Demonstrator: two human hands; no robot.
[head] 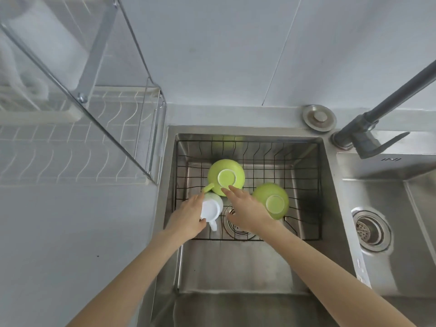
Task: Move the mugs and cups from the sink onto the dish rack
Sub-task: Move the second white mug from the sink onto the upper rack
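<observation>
Pick-up step, first mugs not yet out of the sink (250,263).

Left hand (188,217) closed around inverted white mug (211,208) in wire basket (304,175); right hand (250,214) spread open, fingertips reaching far green mug (226,177). Next: lift left to empty dish rack (77,159). Second green mug (271,200) waiting right.

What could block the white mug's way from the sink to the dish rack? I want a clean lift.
Nothing visible blocks a lift. The white mug, held by the left hand, sits inside the black wire basket, so it must rise over the basket rim and sink edge before reaching the dish rack on the left.
</observation>
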